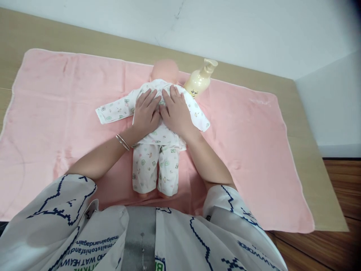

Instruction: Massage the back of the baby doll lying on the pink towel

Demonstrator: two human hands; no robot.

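Observation:
A baby doll point(156, 143) lies on a pink towel point(56, 124), head away from me, dressed in a white printed shirt and trousers. My left hand point(146, 111) rests flat on the doll's torso, fingers stretched toward its head. Beside it, my right hand point(176, 111) also lies flat on the torso, fingers extended. Both hands touch the shirt side by side and hold nothing. A thin bangle point(122, 142) sits on my left wrist.
A cream pump bottle point(199, 79) lies on the towel just right of the doll's head. The towel covers a wooden table point(310, 158) that ends at the right, with wooden floor point(344, 210) beyond. A white wall point(225, 26) runs behind.

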